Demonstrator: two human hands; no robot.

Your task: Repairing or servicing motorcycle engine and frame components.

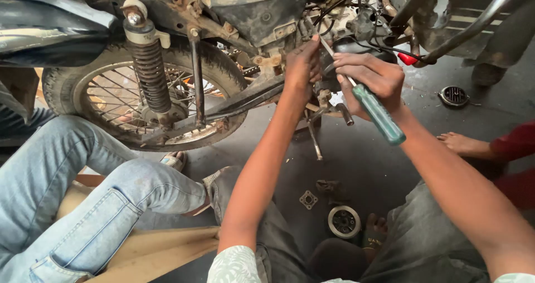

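Gripping a green-handled screwdriver, the right hand closes around its shaft and drives the tip into the motorcycle's engine area, where the left hand pinches a small fitting, fingers curled. Work looks midway: a round disc part and square gasket plate already lie on the floor. No containers show.

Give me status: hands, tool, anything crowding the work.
Right hand gripping green-handled screwdriver, tip into the motorcycle engine. Left hand braced beside the shaft. Seated person's jeans leg close at left.
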